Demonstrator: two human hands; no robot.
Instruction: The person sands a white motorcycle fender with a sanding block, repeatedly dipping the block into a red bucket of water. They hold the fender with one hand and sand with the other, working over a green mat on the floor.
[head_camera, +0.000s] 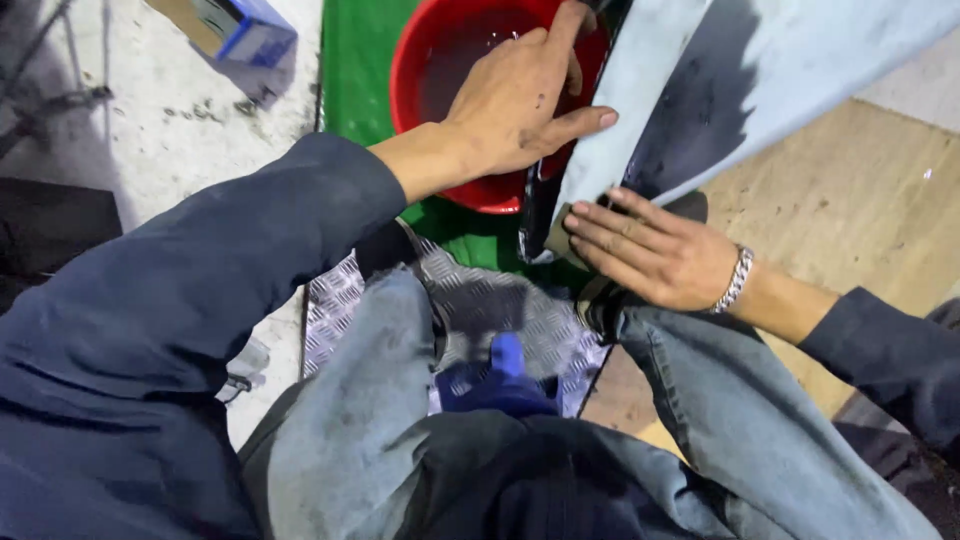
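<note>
**Wet-sanding a grey body panel beside the red basin**

The person is sitting low on the floor, knees apart, and is working on a long grey panel (700, 90) that is slanting up and away from the red basin (425, 70). The left hand (520, 100) is lying open across the basin's near rim, fingers spread, its thumb pressing against the panel's edge and steadying it; it is gripping nothing. The right hand (655, 255), just below the basin and to its right, is lying flat with fingers extended, pressing a small dark sanding pad (560, 228) against the panel's lower end. The basin is holding water and is standing on a green mat (355, 60).

By my reading, the rubbing step is under way. The next stroke is calling for even, flat pressure and a firm brace.
</note>
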